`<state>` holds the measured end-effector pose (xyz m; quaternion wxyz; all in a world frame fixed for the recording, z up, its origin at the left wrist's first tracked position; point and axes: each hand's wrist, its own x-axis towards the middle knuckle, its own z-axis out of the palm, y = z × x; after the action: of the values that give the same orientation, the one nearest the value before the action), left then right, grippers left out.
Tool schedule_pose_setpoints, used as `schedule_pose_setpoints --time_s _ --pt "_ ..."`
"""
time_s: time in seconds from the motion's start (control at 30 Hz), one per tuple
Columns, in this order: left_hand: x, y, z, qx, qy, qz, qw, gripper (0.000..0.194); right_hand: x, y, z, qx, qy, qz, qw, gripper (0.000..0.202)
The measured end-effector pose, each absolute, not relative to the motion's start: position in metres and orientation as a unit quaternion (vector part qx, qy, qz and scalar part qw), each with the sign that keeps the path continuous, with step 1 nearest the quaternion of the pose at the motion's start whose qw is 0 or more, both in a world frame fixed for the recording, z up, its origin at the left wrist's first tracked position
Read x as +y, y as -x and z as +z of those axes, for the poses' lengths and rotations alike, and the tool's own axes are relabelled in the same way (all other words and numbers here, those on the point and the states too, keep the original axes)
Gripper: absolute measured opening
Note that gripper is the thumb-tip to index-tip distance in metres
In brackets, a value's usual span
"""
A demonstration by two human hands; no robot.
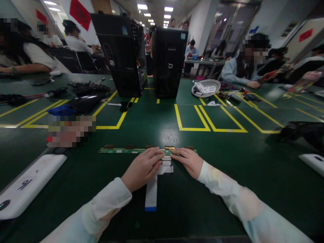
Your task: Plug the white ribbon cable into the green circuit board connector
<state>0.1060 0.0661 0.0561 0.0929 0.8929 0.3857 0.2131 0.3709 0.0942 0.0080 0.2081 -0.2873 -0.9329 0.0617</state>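
A long, narrow green circuit board (121, 151) lies across the dark green table in front of me, with several brownish flexible tabs along its far edge. My left hand (145, 165) holds the board just left of its middle, fingers reaching over it and thumb by the connector. On the other side of the connector, my right hand (188, 160) grips the board with bent fingers, covering much of its right part. Between the hands a white flat ribbon cable (151, 192) meets the near edge, folds, and runs toward me to a blue end.
Two black computer towers (167, 64) stand at the back. A white basket (206, 88) sits right of them. Yellow tape lines (194, 129) mark the table. A white device (32, 185) lies left, beside dark cables and a blue item (62, 110). Other people sit around.
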Motion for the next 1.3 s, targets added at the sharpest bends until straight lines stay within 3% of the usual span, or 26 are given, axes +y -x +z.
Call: schedule_pose_setpoints --time_s 0.33,0.57,0.87,1.3 --pt "0.043 -0.080 0.071 0.501 -0.847 0.168 0.060 0.038 0.096 -0.373 0.000 -0.930 0.273 0.060 0.239 0.044" --pt "-0.009 -0.036 0.034 0.585 -0.795 0.150 0.055 0.041 0.086 -0.367 0.011 -0.931 0.301 0.056 0.200 0.043" --pt "-0.021 -0.034 0.010 0.582 -0.789 0.198 -0.012 0.041 0.066 -0.346 0.025 -0.935 0.331 0.079 0.106 0.053" --pt "-0.018 -0.040 0.013 0.580 -0.789 0.202 -0.015 0.040 0.052 -0.393 0.016 -0.932 0.337 0.058 0.125 0.054"
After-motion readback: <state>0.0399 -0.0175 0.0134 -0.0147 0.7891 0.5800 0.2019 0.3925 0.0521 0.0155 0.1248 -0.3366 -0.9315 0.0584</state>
